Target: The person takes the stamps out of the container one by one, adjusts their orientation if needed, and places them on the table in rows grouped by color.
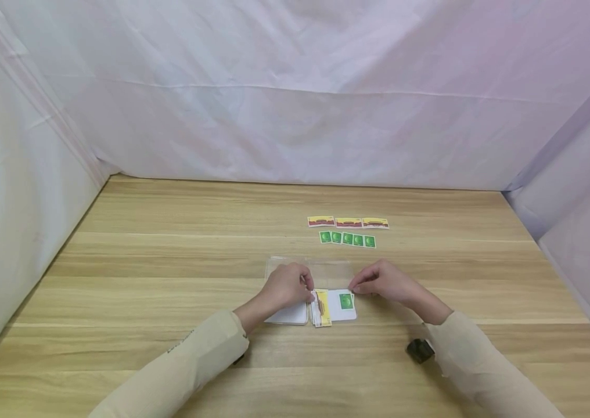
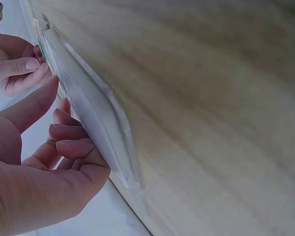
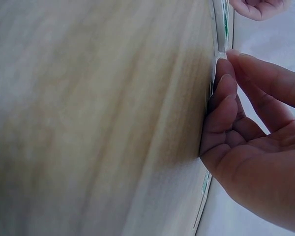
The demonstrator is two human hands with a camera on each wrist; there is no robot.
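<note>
A small booklet with a clear plastic cover (image 1: 330, 268) and white pages (image 1: 287, 315) lies spread on the table. My left hand (image 1: 287, 284) rests over its left part, fingers bent loosely against the pages, thumb at the inner page edge. Beside those fingertips a yellow and red stamp (image 1: 322, 310) stands upright along the middle of the booklet. A green stamp (image 1: 346, 301) is on the right-hand white page (image 1: 339, 314). With thumb and forefinger, my right hand (image 1: 381, 281) pinches the upper right corner of that page; its other fingers are curled close over the table.
Beyond the booklet, three yellow and red stamps (image 1: 348, 223) lie in a row. Below them runs a row of several green stamps (image 1: 347, 238). A black device (image 1: 420, 350) sits by the right sleeve. White cloth (image 1: 295, 133) hangs around the wooden table (image 1: 169, 232).
</note>
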